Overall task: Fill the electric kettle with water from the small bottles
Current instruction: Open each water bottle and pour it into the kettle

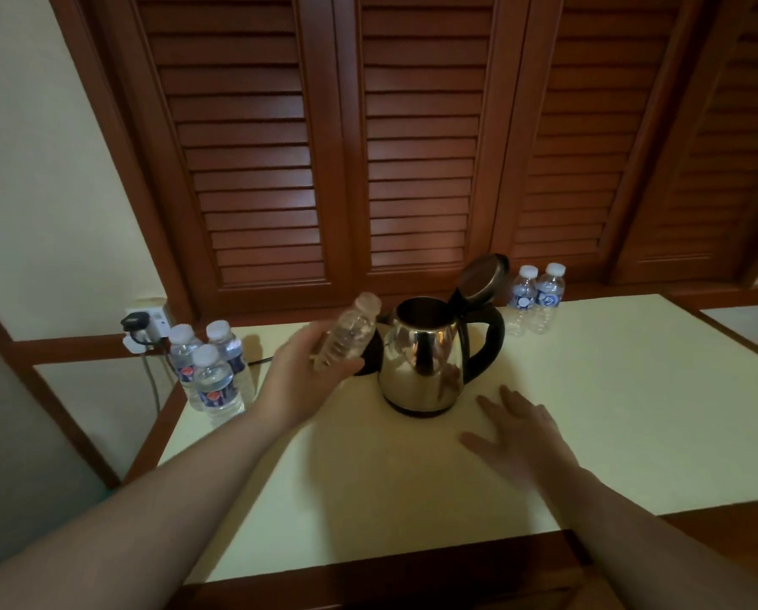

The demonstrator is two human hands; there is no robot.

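A steel electric kettle (421, 358) with a black handle stands mid-table, its lid (485, 277) swung up and open. My left hand (304, 380) is shut on a small clear bottle (348, 332), tilted with its white-capped neck pointing toward the kettle's spout side. The bottle looks nearly empty. My right hand (520, 433) lies flat on the table, fingers spread, in front and to the right of the kettle, holding nothing. Three capped full bottles (212, 374) stand at the table's left edge. Two more bottles (537, 299) stand behind the kettle on the right.
The cream table top (632, 411) has a wooden rim. A wall socket with a plug (146, 330) sits at the back left, its cord running behind the bottles toward the kettle. Brown louvred doors (412, 147) close off the back.
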